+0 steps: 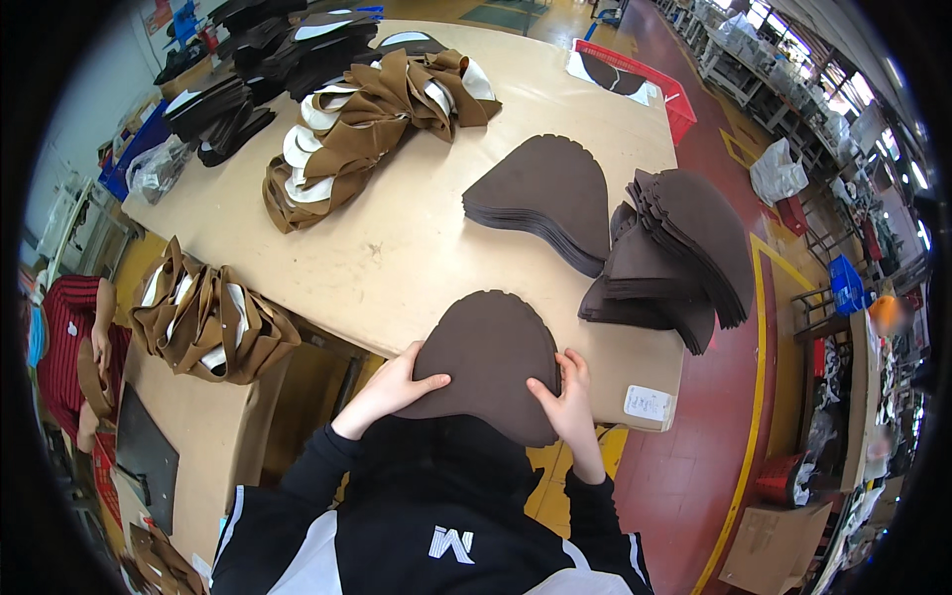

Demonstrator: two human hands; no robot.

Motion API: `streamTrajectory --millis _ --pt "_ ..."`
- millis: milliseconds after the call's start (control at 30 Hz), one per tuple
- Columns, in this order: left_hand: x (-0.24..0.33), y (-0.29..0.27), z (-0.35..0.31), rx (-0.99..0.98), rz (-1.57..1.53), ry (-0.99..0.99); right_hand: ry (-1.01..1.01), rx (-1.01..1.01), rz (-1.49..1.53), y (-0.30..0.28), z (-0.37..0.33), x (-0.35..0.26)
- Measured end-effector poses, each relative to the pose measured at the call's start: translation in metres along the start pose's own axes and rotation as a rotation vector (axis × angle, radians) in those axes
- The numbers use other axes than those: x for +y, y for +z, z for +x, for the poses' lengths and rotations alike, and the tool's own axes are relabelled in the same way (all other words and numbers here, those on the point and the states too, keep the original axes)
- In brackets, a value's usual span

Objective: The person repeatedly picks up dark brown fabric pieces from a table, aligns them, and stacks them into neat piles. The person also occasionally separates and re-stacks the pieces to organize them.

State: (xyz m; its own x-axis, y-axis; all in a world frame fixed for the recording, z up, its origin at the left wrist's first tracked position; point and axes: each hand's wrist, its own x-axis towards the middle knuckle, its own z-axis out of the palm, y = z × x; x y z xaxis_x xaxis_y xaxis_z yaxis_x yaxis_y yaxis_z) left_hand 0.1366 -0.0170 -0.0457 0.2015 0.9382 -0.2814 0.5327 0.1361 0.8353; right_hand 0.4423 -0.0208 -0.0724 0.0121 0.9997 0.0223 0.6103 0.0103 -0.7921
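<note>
Between my hands is a dark brown, bell-shaped cut piece (pixel 486 352) with small notches along its rounded far edge. My left hand (pixel 399 382) grips its left side, thumb on top and fingers underneath. On the right side my right hand (pixel 568 402) holds it the same way. The piece lies over the near edge of the table, close to my body; whether more sheets lie under it I cannot tell. Just beyond it sits a neat stack of matching brown pieces (pixel 545 193). To the right of that, further stacks of brown pieces (pixel 684 248) lie fanned and overlapping.
The tan table (pixel 397 268) carries bunched brown-and-white pieces (pixel 347 149) and black stacks (pixel 218 109) at far left. A red crate (pixel 674 104) stands by its far right corner. More brown bundles (pixel 203 317) lie on a side table, near a person in red stripes (pixel 69 347).
</note>
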Motion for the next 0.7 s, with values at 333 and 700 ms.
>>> streamTrajectory --millis 333,700 --pt "-0.029 0.045 -0.026 0.213 -0.005 -0.015 0.147 -0.178 0.683 -0.001 -0.001 -0.016" --pt "0.032 -0.007 -0.03 0.288 -0.115 0.274 -0.225 0.073 0.672 -0.029 0.001 -0.078"
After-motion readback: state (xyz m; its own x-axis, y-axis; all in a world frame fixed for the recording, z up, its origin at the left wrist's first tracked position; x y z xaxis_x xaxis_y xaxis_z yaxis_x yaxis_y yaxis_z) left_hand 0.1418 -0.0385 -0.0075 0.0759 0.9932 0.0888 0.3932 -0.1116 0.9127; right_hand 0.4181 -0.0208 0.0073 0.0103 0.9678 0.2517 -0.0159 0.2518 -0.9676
